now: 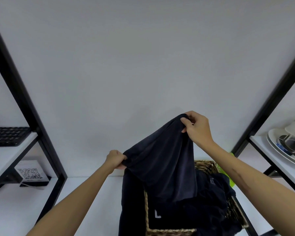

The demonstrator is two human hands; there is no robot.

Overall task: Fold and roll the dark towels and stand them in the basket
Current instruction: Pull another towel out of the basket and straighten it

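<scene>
A dark navy towel (pixel 162 160) hangs in the air above a woven basket (pixel 204 166). My right hand (pixel 197 126) pinches its top edge high up. Lower and to the left, my left hand (pixel 116 159) grips another part of the same edge. The towel's lower part drapes down over the basket's left side. More dark towels (pixel 211 198) lie crumpled inside the basket, one showing a small white mark. The hanging towel hides most of the basket's left wall.
The basket stands on a white shelf (pixel 92 193) framed by black metal posts (pixel 29 106). A keyboard (pixel 7 136) lies on the left shelf, a QR-code card (pixel 31 173) below it. Plates and glassware (pixel 288 143) sit at the right. A green object (pixel 232 181) peeks out behind the basket.
</scene>
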